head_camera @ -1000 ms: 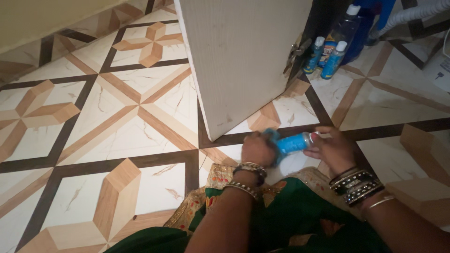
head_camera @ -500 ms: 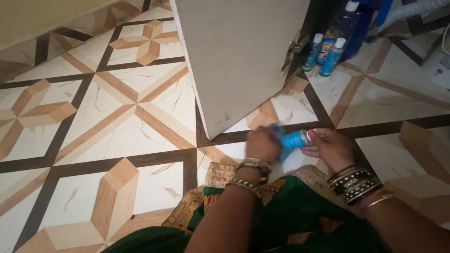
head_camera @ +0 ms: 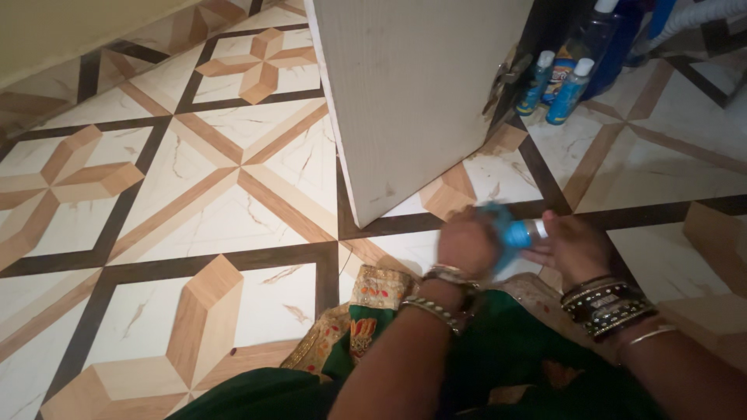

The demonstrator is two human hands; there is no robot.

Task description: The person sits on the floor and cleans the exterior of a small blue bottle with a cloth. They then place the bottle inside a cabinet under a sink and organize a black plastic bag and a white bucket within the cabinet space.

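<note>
1. Looking down from the head camera, green cloth (head_camera: 498, 365) with a gold patterned border fills the bottom edge and hides the person's lap and part of both forearms.
2. Both forearms reach forward and are cut off by the lower frame edge; each wrist carries bangles.
3. Left hand (head_camera: 467, 243) is closed in a loose fist, back of the hand up, gripping a blue cloth (head_camera: 498, 222) pressed against a small blue bottle (head_camera: 520, 233). Motion blur smears the cloth, so its outline is hard to make out.
4. Right hand (head_camera: 574, 247) curls its fingers around the bottle's far end, holding it roughly level just above the tiled floor (head_camera: 194, 210). Most of the bottle is covered by the two hands and the cloth.
5. Beyond the hands, a pale cabinet door (head_camera: 412, 93) stands open, its top cut off by the frame.
6. Farthest away, behind the door's edge, several blue bottles with white caps (head_camera: 568, 89) stand on the floor, partly in shadow.
</note>
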